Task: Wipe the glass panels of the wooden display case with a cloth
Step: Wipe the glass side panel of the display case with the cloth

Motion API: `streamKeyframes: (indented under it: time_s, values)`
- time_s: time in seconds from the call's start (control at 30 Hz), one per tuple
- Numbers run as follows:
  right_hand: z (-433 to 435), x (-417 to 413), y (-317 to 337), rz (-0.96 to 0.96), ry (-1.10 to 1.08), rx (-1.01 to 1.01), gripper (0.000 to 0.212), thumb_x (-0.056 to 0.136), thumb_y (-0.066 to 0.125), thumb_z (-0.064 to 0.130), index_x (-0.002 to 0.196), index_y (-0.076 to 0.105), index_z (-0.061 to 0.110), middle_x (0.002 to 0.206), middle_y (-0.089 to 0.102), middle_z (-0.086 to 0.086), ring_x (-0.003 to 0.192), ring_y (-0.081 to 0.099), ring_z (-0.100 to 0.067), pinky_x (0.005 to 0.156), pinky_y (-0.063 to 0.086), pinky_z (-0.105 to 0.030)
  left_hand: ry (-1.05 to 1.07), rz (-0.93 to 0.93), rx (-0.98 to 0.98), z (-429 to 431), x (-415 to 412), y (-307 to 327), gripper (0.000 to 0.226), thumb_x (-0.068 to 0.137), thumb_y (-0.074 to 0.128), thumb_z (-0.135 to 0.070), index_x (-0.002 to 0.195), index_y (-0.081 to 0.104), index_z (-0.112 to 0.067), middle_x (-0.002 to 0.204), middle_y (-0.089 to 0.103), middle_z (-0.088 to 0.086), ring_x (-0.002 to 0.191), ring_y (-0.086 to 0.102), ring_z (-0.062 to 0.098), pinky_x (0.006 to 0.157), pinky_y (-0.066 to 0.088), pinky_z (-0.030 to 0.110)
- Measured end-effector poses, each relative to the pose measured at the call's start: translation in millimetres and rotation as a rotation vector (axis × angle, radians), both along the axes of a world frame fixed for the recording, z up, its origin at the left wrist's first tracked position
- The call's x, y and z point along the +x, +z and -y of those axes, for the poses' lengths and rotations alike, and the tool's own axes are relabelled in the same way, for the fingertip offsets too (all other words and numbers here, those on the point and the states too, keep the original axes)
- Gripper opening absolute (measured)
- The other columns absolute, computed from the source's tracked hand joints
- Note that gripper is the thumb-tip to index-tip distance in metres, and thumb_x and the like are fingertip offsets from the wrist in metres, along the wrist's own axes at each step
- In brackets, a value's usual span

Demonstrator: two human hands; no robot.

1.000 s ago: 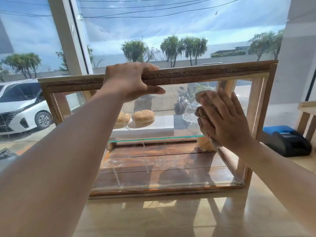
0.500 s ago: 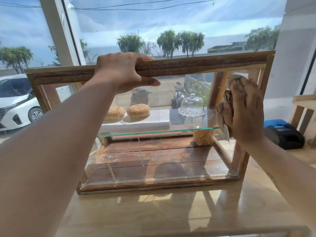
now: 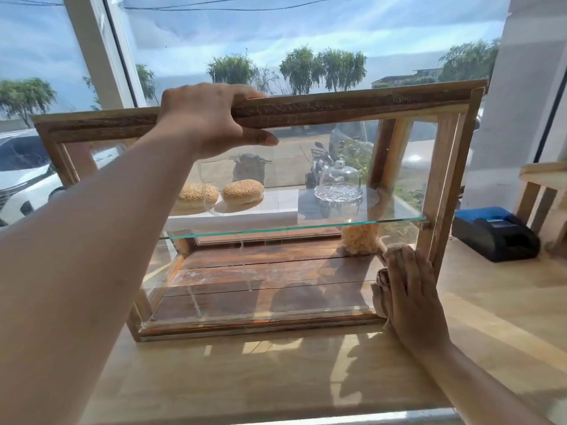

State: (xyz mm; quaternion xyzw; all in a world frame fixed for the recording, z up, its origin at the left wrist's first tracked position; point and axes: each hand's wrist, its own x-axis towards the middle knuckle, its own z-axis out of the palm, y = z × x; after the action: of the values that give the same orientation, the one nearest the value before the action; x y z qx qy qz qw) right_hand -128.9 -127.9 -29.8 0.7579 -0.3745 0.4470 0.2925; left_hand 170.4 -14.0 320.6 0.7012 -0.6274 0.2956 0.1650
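The wooden display case (image 3: 352, 107) with glass panels stands on a light wooden counter (image 3: 276, 372). My left hand (image 3: 211, 118) grips the case's top front rail, thumb under it. My right hand (image 3: 411, 289) lies flat against the lower right corner of the front glass, pressing a small brown cloth (image 3: 391, 256) to it. The cloth shows only above and left of my fingers. Inside, a glass shelf (image 3: 291, 230) spans the middle. Two sesame buns (image 3: 242, 191) and a glass dome (image 3: 339, 185) show through the case behind it.
A black and blue device (image 3: 494, 233) sits on the counter right of the case. A wooden stand (image 3: 543, 191) is at the far right edge. A big window behind the case shows a white car (image 3: 21, 182), trees and a road.
My right hand with the cloth went from the upper middle-right of the glass up to the top right corner, then down to the bottom right corner. My left hand stayed on the top rail.
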Motion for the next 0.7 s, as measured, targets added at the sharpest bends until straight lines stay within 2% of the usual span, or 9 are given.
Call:
streamKeyframes:
  time_s: [0.1, 0.17, 0.23, 0.37, 0.47, 0.63, 0.7]
  values:
    - [3.4, -2.1, 11.5, -0.014, 0.044, -0.024, 0.073, 0.094, 0.062, 0.016, 0.156, 0.025, 0.004, 0.162, 0.019, -0.022, 0.153, 0.015, -0.041, 0.121, 0.024, -0.059, -0.001, 0.0, -0.004, -1.0, -0.5, -0.1, 0.09, 0.057, 0.037, -0.099, 0.138, 0.037, -0.058, 0.126, 0.062, -0.01, 0.113, 0.056, 0.027, 0.075, 0.036, 0.032]
    - [7.8, -0.5, 28.9, -0.001, 0.07, -0.062, 0.054, 0.105, 0.049, 0.02, 0.153, 0.031, 0.001, 0.159, 0.024, -0.022, 0.152, 0.018, -0.042, 0.119, 0.028, -0.062, -0.006, -0.001, -0.008, -0.6, 0.7, -1.0, 0.09, 0.057, 0.037, -0.099, 0.137, 0.038, -0.058, 0.126, 0.063, -0.01, 0.113, 0.056, 0.026, 0.075, 0.035, 0.032]
    - [13.2, 4.5, 55.5, 0.041, 0.065, -0.127, 0.047, 0.112, 0.036, 0.027, 0.152, 0.031, 0.002, 0.157, 0.027, -0.023, 0.149, 0.021, -0.043, 0.116, 0.031, -0.064, -0.01, -0.01, -0.009, 0.5, 1.4, -1.3, 0.09, 0.056, 0.036, -0.1, 0.136, 0.038, -0.059, 0.125, 0.063, -0.011, 0.114, 0.057, 0.026, 0.075, 0.035, 0.032]
    - [27.4, 17.2, 139.3, 0.184, 0.034, -0.254, 0.048, 0.112, 0.042, 0.028, 0.153, 0.032, 0.005, 0.156, 0.033, -0.023, 0.147, 0.026, -0.044, 0.122, 0.024, -0.053, -0.011, -0.022, -0.008, 0.9, 0.6, -0.9, 0.089, 0.054, 0.037, -0.1, 0.134, 0.038, -0.061, 0.124, 0.063, -0.012, 0.113, 0.057, 0.026, 0.076, 0.035, 0.032]
    - [35.5, 20.9, 192.4, 0.259, 0.024, -0.331, 0.047, 0.109, 0.051, 0.022, 0.151, 0.037, 0.006, 0.153, 0.041, -0.026, 0.144, 0.035, -0.045, 0.121, 0.028, -0.053, -0.007, -0.022, -0.007, -0.5, 0.8, 0.1, 0.089, 0.055, 0.037, -0.1, 0.135, 0.038, -0.061, 0.125, 0.063, -0.013, 0.113, 0.057, 0.025, 0.077, 0.037, 0.032]
    - [31.9, 20.7, 182.1, 0.247, 0.009, -0.319, 0.045, 0.11, 0.049, 0.022, 0.15, 0.039, 0.003, 0.151, 0.043, -0.027, 0.143, 0.036, -0.044, 0.118, 0.033, -0.057, -0.003, -0.023, -0.001, -0.3, 1.4, -0.5, 0.089, 0.056, 0.038, -0.1, 0.135, 0.038, -0.06, 0.126, 0.062, -0.014, 0.115, 0.056, 0.024, 0.078, 0.036, 0.032]
    - [26.1, 21.4, 160.2, 0.221, -0.001, -0.269, 0.047, 0.11, 0.048, 0.024, 0.151, 0.037, 0.003, 0.153, 0.041, -0.026, 0.145, 0.033, -0.043, 0.121, 0.028, -0.056, -0.006, -0.025, 0.005, -0.6, 0.6, 0.0, 0.089, 0.056, 0.038, -0.099, 0.135, 0.038, -0.06, 0.127, 0.061, -0.014, 0.116, 0.056, 0.024, 0.078, 0.034, 0.032]
